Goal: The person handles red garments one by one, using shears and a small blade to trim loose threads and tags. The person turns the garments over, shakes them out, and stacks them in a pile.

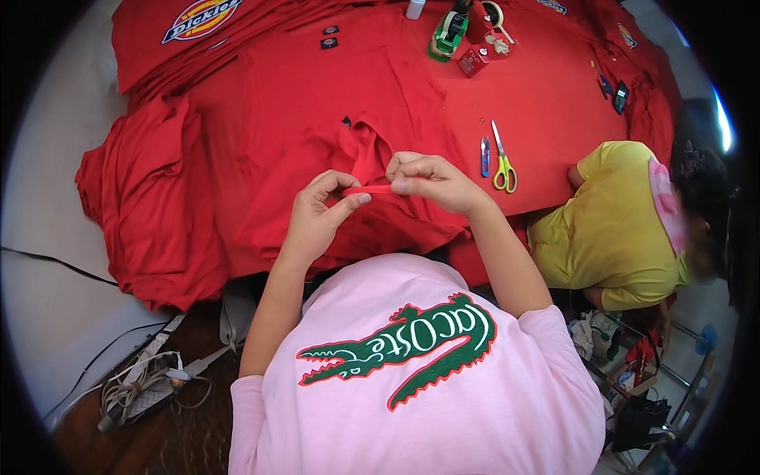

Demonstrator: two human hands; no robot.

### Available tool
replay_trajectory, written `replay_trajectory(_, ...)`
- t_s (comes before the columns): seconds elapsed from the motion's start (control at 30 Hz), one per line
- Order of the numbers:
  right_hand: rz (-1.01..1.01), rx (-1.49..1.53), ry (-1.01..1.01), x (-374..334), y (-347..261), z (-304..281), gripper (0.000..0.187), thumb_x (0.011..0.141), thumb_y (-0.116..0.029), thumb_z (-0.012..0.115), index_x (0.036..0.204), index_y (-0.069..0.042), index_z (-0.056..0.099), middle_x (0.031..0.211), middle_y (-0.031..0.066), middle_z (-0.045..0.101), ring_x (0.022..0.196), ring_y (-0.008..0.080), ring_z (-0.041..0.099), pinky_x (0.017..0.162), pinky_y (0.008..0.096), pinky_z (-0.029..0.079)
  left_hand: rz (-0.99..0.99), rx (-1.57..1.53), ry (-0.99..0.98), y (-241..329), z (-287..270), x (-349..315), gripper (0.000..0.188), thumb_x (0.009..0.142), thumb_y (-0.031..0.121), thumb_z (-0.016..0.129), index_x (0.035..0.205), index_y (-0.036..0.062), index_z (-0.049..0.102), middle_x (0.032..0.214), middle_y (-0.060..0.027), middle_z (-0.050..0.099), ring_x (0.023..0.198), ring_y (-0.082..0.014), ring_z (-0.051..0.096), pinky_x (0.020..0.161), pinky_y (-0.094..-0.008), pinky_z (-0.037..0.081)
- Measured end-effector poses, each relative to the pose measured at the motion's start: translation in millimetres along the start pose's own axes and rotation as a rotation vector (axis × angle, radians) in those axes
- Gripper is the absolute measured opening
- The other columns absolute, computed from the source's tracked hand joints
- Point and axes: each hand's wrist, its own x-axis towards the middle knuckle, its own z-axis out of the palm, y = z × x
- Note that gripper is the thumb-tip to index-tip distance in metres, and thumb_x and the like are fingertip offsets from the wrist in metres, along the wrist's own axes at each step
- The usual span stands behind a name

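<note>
Both my hands pinch a folded edge of a red garment point(348, 226), lifted just over the near side of the table. My left hand point(323, 210) has thumb and fingers closed on the left end of this strip. At its right end my right hand point(427, 182) grips with the fingers curled in. The rest of the garment hangs and bunches below and behind my hands. Right of them lie yellow-handled scissors point(504, 170) and small blue thread snips point(485, 157), apart from my hands.
A green tape dispenser point(448, 36) and a small red box point(473, 62) stand at the back. Red garments point(150, 190) are heaped at the left. A person in yellow point(613, 229) bends down at the right. Cables point(150, 388) lie at lower left.
</note>
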Motion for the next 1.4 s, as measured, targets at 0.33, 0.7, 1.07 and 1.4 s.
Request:
replay_trajectory(0.33, -0.060, 0.200, 0.060, -8.5, 5.1, 6.7, 0.024, 0.097, -0.024, 0.062, 0.087, -0.001, 0.066, 0.113, 0.0099, 0.063, 0.110, 0.0199, 0.057, 0.105, 0.0358, 0.038, -0.150, -0.167, -0.027, -3.1, -5.0, -10.5, 0.012, 0.095, 0.007, 0.078, 0.104, 0.0026, 0.073, 0.092, 0.0045, 0.068, 0.085, -0.0030, 0.059, 0.079, -0.0196, 0.048)
replay_trajectory(0.7, -0.016, -0.543, 0.702, -2.1, 23.1, 3.7, 0.020, 0.095, -0.013, 0.071, 0.112, -0.002, 0.068, 0.109, 0.0119, 0.069, 0.109, 0.0234, 0.065, 0.089, 0.0390, 0.054, -0.130, -0.171, -0.017, -6.4, 1.2, -8.8, 0.013, 0.095, 0.010, 0.076, 0.105, 0.0027, 0.076, 0.111, -0.0045, 0.074, 0.107, -0.0065, 0.063, 0.096, -0.0261, 0.047)
replay_trajectory(1.07, 0.280, -1.413, 0.902, -81.8, 182.1, -103.3, 0.031, 0.087, -0.011, 0.070, 0.115, 0.002, 0.064, 0.100, 0.0201, 0.065, 0.097, 0.0375, 0.065, 0.085, 0.0482, 0.053, -0.129, -0.081, -0.017, -9.8, 0.9, 5.0, 0.018, 0.092, -0.004, 0.074, 0.097, 0.0047, 0.059, 0.101, -0.0064, 0.074, 0.094, -0.0077, 0.066, 0.086, -0.0223, 0.052)
replay_trajectory(1.4, 0.233, 0.168, 1.060, -56.8, 136.5, -55.2, 0.015, 0.098, -0.008, 0.051, 0.109, -0.005, 0.061, 0.083, 0.0061, 0.065, 0.065, 0.0159, 0.063, 0.057, 0.0324, 0.051, -0.167, -0.378, 0.087, -6.3, 19.9, 1.0, 0.032, 0.090, -0.007, 0.075, 0.118, 0.0015, 0.061, 0.100, -0.0039, 0.072, 0.094, -0.0081, 0.069, 0.088, -0.0204, 0.054)
